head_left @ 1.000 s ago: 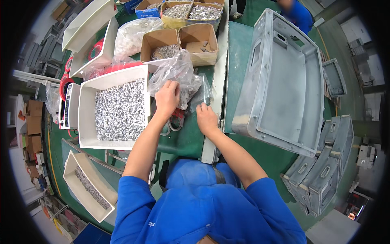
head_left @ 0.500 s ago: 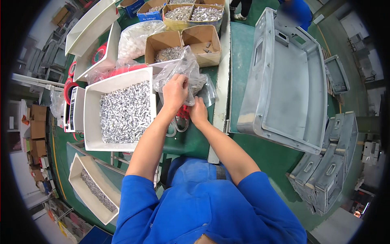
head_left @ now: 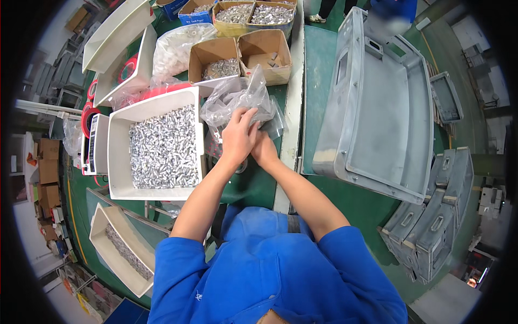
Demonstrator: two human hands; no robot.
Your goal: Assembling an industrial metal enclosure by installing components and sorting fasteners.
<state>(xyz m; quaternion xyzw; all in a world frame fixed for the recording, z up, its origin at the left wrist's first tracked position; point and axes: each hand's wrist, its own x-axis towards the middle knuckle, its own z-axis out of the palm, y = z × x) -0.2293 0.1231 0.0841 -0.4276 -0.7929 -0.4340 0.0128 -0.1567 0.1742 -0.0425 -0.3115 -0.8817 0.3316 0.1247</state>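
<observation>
Both my hands meet at the near side of a clear plastic bag [head_left: 232, 100] on the green tabletop. My left hand [head_left: 237, 135] lies over the bag's edge, its fingers bent and closed on the plastic. Just beside and partly under it, my right hand [head_left: 264, 148] has its fingers curled against the bag, the tips hidden by the left hand. What the bag contains cannot be made out. Directly left stands a white bin [head_left: 199, 156] with many small silvery metal pieces [head_left: 163, 148]. Scissors [head_left: 240, 166] lie partly hidden beneath my left wrist.
Behind the bag stand cardboard boxes [head_left: 264, 51] with small metal parts. A bag of whitish pieces [head_left: 181, 48] sits left of them. A large grey metal housing [head_left: 391, 108] is on the right. A smaller white bin [head_left: 124, 251] is at lower left. Another person's blue garment [head_left: 402, 8] shows at the top.
My left hand has come down and nearer, from the raised top of the bag to beside my right hand. The bag's loose plastic has shifted, and the scissors' red handles are now mostly covered.
</observation>
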